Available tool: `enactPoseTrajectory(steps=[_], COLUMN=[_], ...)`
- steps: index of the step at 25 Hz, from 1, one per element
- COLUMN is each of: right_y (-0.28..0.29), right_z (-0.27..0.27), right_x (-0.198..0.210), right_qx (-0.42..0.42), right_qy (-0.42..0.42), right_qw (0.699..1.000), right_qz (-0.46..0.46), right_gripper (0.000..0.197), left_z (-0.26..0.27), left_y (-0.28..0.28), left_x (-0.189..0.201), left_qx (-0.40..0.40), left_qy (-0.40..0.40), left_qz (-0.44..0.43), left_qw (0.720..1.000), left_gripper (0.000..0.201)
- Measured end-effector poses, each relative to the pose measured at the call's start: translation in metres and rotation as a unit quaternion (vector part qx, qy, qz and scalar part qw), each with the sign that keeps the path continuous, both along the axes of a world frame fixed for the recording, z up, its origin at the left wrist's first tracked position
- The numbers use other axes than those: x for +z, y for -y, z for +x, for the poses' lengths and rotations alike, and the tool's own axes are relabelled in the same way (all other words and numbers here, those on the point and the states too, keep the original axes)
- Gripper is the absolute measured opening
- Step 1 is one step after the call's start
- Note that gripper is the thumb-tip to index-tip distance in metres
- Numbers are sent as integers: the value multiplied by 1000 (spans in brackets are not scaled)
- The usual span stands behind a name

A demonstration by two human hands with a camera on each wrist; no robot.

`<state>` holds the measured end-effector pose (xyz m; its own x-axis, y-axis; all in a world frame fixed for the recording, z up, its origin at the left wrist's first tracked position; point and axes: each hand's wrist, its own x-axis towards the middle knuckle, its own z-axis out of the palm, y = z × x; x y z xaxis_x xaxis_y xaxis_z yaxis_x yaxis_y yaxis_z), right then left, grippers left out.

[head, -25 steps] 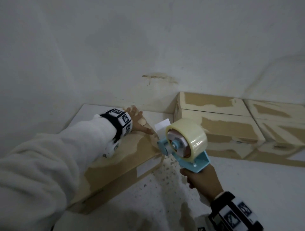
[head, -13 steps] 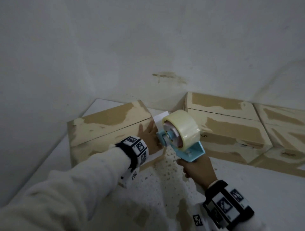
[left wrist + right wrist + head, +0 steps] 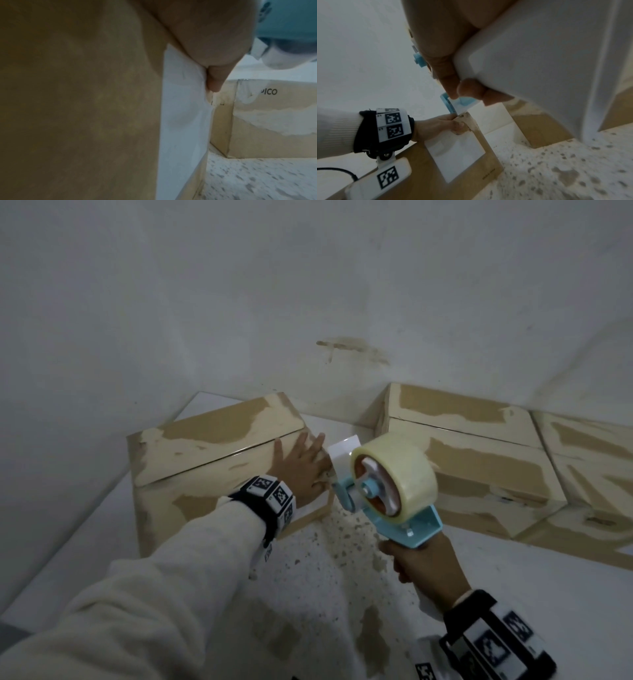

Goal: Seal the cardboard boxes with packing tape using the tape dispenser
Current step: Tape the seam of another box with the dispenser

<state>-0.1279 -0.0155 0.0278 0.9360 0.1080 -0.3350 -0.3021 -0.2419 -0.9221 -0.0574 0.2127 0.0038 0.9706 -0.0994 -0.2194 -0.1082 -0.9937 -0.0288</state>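
white surface (image 3: 513, 594) is carrying everything, running back to a pale wall on the far side and at left. brownish speckles and a few larger smears are scattering across its near middle (image 3: 342, 559). near box (image 3: 205, 446) is sitting directly on it at left, flaps closed, cardboard skin torn pale in patches, a white label (image 3: 458, 155) showing on its near side. second box (image 3: 479, 460) is sitting to the right, against the wall, apart from the near box with bare surface between them; "pico" is printed on its side in the left wrist view. third box (image 3: 596, 460) is lying just beside the second, at far right, edges apparently touching.
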Motion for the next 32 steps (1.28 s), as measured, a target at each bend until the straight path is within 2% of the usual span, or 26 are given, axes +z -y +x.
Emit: enactPoseTrajectory(steps=[4, 6, 9, 15, 19, 22, 26, 32], right_y=[-2, -4, -1, 10, 11, 5, -10, -19], right_z=[0, 1, 1, -8, -8, -5, 5, 24], right_x=[-12, -15, -16, -16, -22, -29, -45, -59], right_qx=[-34, -37, -36, -36, -46, -42, -41, -1], right_qy=[-42, -56, -50, -12, -31, -50, -77, -83], right_qw=[998, 997, 998, 999, 998, 998, 996, 996], right_qz=[15, 23, 27, 13, 11, -3, -26, -42], right_gripper=[16, 16, 14, 15, 14, 12, 17, 26], left_z=[-2, -1, 2, 1, 1, 1, 6, 9], left_y=[-1, -3, -6, -5, -3, 4, 8, 6], left_x=[-2, -2, 0, 4, 6, 6, 0, -1], left_qx=[-45, -65, -64, -66, -40, 10, 63, 56], left_qy=[29, 19, -1, -6, -9, 5, 35, 23], left_qz=[11, -5, -38, -33, -84, -126, -106, -80], left_qw=[999, 998, 997, 997, 996, 992, 992, 995], left_gripper=[58, 57, 59, 57, 53, 54, 65, 65])
